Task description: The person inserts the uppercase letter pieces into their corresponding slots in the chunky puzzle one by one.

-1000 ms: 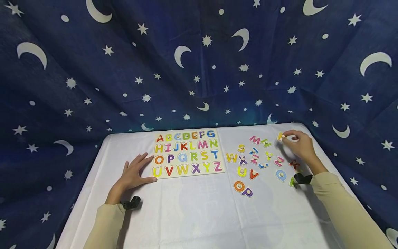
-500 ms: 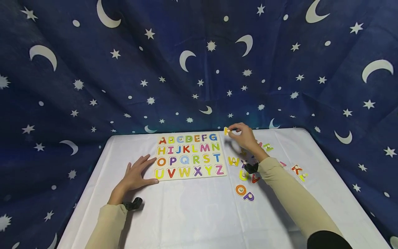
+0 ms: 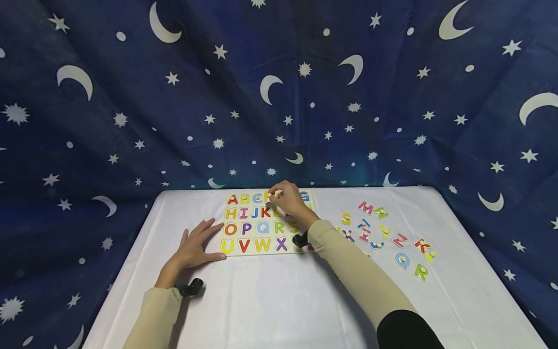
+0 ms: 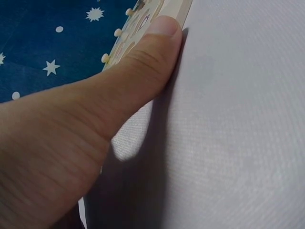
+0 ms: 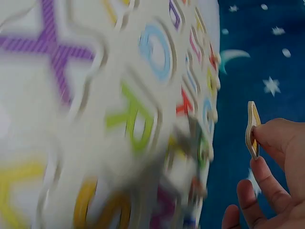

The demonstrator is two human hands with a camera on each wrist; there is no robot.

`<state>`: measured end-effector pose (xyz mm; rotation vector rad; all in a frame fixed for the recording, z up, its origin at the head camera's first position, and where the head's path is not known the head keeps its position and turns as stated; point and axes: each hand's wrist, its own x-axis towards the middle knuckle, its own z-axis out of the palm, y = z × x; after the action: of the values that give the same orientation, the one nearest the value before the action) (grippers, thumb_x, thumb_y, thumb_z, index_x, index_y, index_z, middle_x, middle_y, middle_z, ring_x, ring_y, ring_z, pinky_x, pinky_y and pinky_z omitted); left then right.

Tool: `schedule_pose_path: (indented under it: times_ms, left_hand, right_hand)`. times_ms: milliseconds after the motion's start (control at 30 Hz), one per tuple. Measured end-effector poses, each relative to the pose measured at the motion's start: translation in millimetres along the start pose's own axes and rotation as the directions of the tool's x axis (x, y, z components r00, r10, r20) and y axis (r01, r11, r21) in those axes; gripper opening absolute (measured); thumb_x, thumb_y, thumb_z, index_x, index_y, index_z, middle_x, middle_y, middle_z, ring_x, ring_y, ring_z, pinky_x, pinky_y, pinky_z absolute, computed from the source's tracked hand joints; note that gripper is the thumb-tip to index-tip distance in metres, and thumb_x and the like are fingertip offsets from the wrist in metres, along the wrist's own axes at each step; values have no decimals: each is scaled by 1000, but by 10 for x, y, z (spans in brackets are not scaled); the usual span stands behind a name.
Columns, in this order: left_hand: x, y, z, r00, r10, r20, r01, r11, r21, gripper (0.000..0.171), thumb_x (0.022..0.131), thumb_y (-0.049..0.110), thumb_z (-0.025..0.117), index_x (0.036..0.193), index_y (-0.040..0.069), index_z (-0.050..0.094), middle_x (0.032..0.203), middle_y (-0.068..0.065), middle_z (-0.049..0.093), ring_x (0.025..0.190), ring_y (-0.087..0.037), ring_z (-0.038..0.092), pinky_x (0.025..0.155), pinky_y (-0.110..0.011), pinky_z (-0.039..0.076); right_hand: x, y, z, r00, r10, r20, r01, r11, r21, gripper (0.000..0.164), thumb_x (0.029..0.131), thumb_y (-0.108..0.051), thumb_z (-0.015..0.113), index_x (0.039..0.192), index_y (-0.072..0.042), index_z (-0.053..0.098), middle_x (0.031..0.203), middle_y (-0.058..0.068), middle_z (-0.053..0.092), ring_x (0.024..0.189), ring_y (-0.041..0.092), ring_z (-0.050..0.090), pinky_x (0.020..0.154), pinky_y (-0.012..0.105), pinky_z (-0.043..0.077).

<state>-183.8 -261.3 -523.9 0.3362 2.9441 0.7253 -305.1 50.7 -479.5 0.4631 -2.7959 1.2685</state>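
Observation:
My right hand (image 3: 289, 201) pinches the orange-yellow letter H puzzle piece (image 5: 252, 131) by its knob, thumb and fingertips together. The piece is held above the top row of the alphabet puzzle board (image 3: 254, 236) and hides part of that row in the head view. Knobbed letters such as the red A (image 3: 233, 199) and blue C (image 3: 257, 198) sit in that row. My left hand (image 3: 192, 249) lies flat with spread fingers at the board's left side. In the left wrist view its thumb (image 4: 152, 52) presses against the board's edge.
Loose knobbed letters lie right of the board, among them a blue Q (image 3: 402, 261), green R (image 3: 421, 272), red K (image 3: 422, 245) and pink M (image 3: 365, 208). My right forearm covers several others. A dark star-patterned cloth (image 3: 279, 106) hangs behind the white-covered table (image 3: 270, 305).
My right hand has carried the letter H from the table's far right, leftward past the loose letters, to over the board's top row. The left hand stays at the board's side.

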Motion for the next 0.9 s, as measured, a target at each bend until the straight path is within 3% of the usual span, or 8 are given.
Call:
schedule_pose_path:
  times_ms: [200,467,733,900]
  left_hand:
    - [-1,14,-26,1000,5,1,-5,1000,-3,101,71,60,88,154,19,48,164,-20,33,153,-46,19,117,-77,-1]
    - [-26,7,-22,1000,17,-3,-17,1000,-7,100,71,59,88,154,19,49,164,-20,33,152,-47,20,116,-78,0]
    - [-38,19,-53,1000,22,-17,-22,1000,-13,98,72,56,89,153,17,50,163,-20,34,152,-47,21,116,-78,1]
    - [-24,-5,-43,1000,25,0,-25,1000,-3,98,72,57,88,154,19,49,164,-19,33,153,-46,21,116,-78,1]
  right_hand:
    - [92,-249,366,999,-24,34,23,999,26,10,93,-14,75,100,-12,81,117,7,68,102,26,59,88,37,50]
    - [158,-461,805,998,-7,61,8,1000,-13,11,92,-18,77,100,-17,83,117,2,69,118,22,59,103,34,48]
    - [150,-547,1018,998,32,56,-29,997,-70,7,89,-22,79,96,-23,83,115,-3,68,108,20,56,93,38,47]
    - [139,-534,1127,998,34,50,-26,988,-155,5,88,-25,80,92,-26,83,113,-4,68,106,19,54,91,40,45]
